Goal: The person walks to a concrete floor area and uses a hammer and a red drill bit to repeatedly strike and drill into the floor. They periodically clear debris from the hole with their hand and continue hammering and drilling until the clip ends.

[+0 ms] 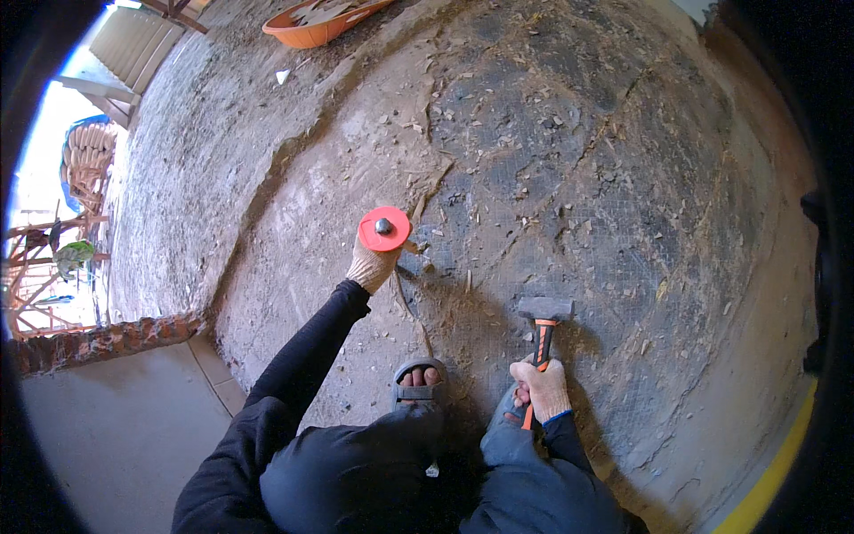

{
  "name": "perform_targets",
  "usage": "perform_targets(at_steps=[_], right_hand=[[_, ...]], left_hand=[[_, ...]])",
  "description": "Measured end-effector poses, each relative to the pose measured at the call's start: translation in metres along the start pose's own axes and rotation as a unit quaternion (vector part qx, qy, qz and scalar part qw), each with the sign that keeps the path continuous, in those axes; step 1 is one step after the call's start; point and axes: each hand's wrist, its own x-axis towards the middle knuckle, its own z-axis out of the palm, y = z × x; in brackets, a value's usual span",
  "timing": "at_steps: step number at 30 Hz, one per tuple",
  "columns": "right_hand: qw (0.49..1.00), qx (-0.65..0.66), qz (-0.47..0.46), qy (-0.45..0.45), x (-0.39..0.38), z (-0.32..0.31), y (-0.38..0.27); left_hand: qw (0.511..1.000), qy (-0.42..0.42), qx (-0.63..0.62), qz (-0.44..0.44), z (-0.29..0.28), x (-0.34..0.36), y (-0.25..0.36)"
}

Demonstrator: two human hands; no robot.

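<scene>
My left hand [374,265], in a cream knitted work glove, is closed round a chisel [383,226] below its round red guard. The chisel's metal striking end points up toward me, and its tip is hidden under the guard and hand. Lower right, my gloved right hand [545,390] grips a club hammer [546,309] by its black and orange handle. The grey steel head sits beyond the hand, apart from the chisel. Under both tools lies a rough, chipped floor [498,214] with dust and loose fragments.
An orange basin [308,36] with broken pieces stands at the far left. A broken brick edge [107,343] borders a smooth slab [116,418] on the left. My sandalled foot [419,383] rests between the hands. A yellow strip [774,463] runs along the lower right.
</scene>
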Motion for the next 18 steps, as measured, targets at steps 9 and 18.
perform_targets(at_steps=[9, 18], right_hand=[[0.982, -0.132, -0.132, 0.016, -0.021, 0.034, -0.077], [0.952, -0.051, -0.303, 0.007, -0.021, 0.105, -0.111]], left_hand=[[0.997, 0.046, 0.013, 0.064, 0.013, -0.026, 0.053], [0.995, -0.002, -0.024, 0.094, 0.019, -0.023, 0.071]])
